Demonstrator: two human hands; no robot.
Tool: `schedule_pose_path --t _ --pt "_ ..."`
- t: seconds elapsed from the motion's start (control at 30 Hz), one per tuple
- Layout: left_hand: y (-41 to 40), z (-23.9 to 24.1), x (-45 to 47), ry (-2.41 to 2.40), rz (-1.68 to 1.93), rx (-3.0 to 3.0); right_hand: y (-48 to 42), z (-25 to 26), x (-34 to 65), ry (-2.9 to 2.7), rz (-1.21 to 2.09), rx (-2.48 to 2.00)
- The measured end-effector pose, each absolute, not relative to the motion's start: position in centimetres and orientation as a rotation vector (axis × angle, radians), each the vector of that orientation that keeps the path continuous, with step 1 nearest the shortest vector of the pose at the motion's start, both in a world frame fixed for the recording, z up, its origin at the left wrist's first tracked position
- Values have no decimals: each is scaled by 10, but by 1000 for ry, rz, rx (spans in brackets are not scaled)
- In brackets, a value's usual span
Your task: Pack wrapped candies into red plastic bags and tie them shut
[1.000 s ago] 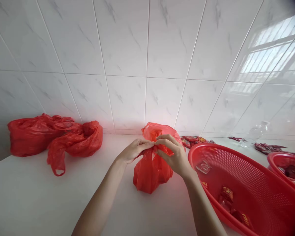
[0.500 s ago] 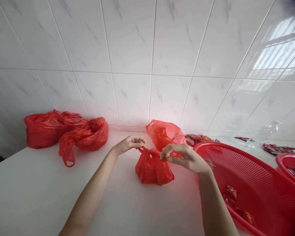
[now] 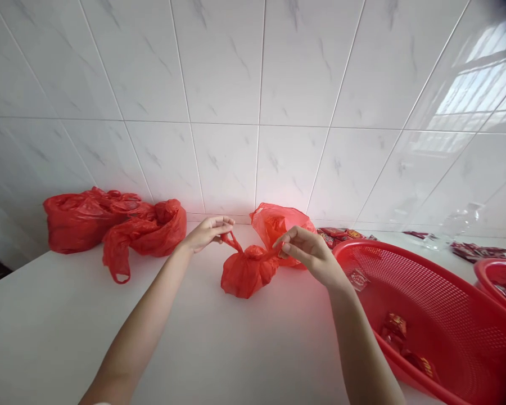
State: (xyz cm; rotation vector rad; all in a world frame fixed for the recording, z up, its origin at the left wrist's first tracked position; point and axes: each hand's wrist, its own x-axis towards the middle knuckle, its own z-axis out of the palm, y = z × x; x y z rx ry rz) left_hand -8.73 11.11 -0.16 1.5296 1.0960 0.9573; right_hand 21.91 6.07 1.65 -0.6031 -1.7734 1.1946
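Observation:
A small filled red plastic bag (image 3: pixel 248 277) rests on the white table, its top gathered into a twist or knot. My left hand (image 3: pixel 208 233) pinches one of its handles, stretched out to the left. On the other side my right hand (image 3: pixel 306 250) grips the opposite handle, pulled to the right, with thumb and fingers together. Just behind, partly hidden by my right hand, stands an open red plastic bag (image 3: pixel 278 219) against the wall. What lies inside the small bag cannot be made out.
Red plastic bags (image 3: pixel 84 222) lie bunched at the left by the tiled wall. A large red basket (image 3: pixel 438 287) with a few snack packets (image 3: pixel 394 326) stands at the right, near a smaller red basket (image 3: pixel 484 275). Behind them are more packets (image 3: pixel 337 235) and a clear bottle (image 3: pixel 455 225).
My hands have moved apart and slightly up, drawing the handles taut. The small bag's top has tightened, and the bag has shifted a little left and back.

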Motion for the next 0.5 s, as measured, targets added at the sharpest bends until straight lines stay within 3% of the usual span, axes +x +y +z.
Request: schedule_pose_path --t 0.17,0.37,0.5 --pt "87 40 -39 917 821 1724 58 10 186 -1542 1038 -655" --pt "76 35 -3 781 830 1724 61 5 180 -1563 648 -795" --pt "77 32 5 775 909 1703 65 5 194 -1607 799 -743"
